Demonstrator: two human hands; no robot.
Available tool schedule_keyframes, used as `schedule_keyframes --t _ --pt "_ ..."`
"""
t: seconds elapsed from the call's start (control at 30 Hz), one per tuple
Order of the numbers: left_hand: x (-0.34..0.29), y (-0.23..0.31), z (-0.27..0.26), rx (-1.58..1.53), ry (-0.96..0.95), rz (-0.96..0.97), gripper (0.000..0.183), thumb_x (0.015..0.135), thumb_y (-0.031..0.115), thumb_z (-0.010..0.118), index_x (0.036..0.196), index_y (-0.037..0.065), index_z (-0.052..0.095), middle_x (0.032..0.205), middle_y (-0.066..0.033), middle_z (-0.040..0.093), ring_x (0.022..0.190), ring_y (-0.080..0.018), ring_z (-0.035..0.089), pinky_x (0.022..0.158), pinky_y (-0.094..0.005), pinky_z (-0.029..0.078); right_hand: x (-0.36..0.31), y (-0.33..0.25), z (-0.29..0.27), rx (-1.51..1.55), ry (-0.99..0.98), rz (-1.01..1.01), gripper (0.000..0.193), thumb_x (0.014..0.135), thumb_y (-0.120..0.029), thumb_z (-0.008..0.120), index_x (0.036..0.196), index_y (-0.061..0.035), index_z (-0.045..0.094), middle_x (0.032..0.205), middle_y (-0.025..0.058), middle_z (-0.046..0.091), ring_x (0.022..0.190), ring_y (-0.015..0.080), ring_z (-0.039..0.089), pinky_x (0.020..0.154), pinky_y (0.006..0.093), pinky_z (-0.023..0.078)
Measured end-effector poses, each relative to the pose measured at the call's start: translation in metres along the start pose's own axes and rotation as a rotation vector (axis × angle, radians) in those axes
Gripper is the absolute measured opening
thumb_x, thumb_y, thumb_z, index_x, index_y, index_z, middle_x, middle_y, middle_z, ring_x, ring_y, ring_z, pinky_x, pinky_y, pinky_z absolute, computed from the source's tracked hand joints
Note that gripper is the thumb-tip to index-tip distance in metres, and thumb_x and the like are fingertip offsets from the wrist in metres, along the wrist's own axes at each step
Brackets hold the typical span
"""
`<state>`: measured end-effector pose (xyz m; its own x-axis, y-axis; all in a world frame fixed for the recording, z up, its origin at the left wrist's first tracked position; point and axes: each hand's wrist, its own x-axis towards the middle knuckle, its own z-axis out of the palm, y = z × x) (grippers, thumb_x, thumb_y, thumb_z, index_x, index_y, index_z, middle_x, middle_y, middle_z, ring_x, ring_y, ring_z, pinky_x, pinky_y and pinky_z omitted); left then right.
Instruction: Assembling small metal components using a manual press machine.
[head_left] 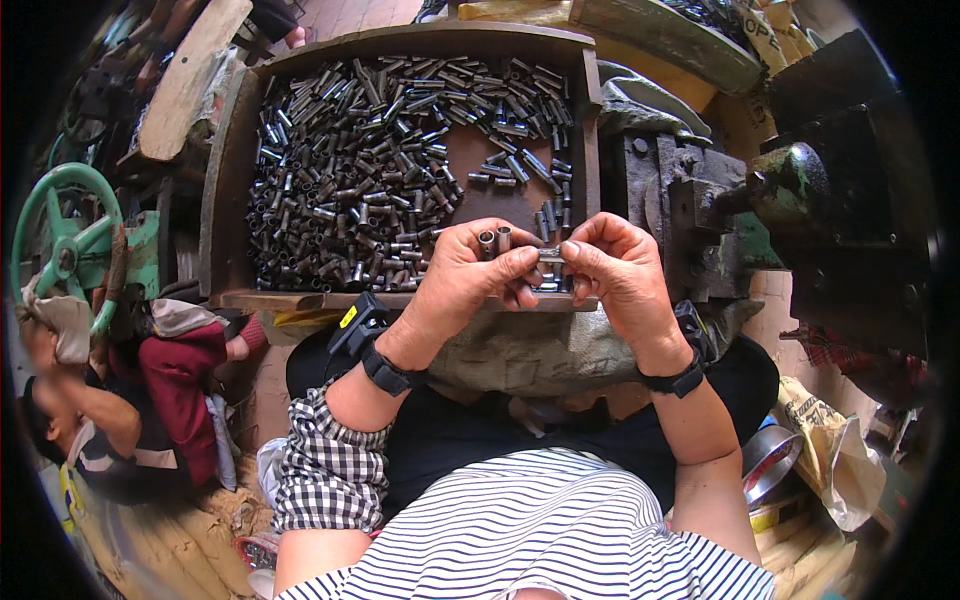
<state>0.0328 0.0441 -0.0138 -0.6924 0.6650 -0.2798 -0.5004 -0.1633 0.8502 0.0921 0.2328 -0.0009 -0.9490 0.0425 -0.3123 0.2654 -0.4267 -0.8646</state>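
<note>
My left hand point(480, 262) is closed around several short metal tubes, and the open ends of two tubes point(495, 240) stick up between thumb and fingers. A further metal tube point(550, 255) lies crosswise between my two hands. Its right end is pinched by the thumb and fingers of my right hand point(615, 260), while my left thumb touches its other end. Both hands hover over the near right part of a wooden tray point(400, 298). Heaped metal tubes point(350, 170) fill most of that tray, and a few loose tubes point(510, 168) lie apart at its right.
Right of the tray stands a dark, greasy machine point(790, 190). A green handwheel point(65, 250) is at the far left, with another person point(110, 400) seated below it. Grey cloth point(530, 350) covers my lap. A metal bowl point(770, 462) and a sack point(830, 450) sit at lower right.
</note>
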Motion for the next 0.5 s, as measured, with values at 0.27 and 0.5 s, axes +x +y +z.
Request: schedule_keyframes --t 0.27,0.5 --pt "-0.009 0.007 0.013 0.273 -0.159 -0.046 0.023 0.077 0.011 0.074 0.09 0.001 0.058 0.071 -0.0046 0.063 0.056 -0.0092 0.061 0.048 -0.0209 0.051 -0.019 -0.007 -0.009 0.034 -0.163 0.278 0.01 0.081 -0.011 0.068 0.081 -0.0041 0.06 0.068 0.0018 0.061 0.052 0.0075 0.058 0.047 0.0193 0.048" --pt "0.001 -0.006 0.037 0.009 -0.132 -0.149 0.018 0.085 0.012 0.065 0.098 0.0 0.06 0.077 -0.0064 0.064 0.062 -0.0117 0.063 0.053 -0.0209 0.05 -0.039 0.007 -0.023 -0.064 -0.021 -0.09 0.008 0.084 -0.008 0.063 0.085 -0.0011 0.06 0.069 0.0009 0.061 0.056 0.0061 0.058 0.049 0.0201 0.049"
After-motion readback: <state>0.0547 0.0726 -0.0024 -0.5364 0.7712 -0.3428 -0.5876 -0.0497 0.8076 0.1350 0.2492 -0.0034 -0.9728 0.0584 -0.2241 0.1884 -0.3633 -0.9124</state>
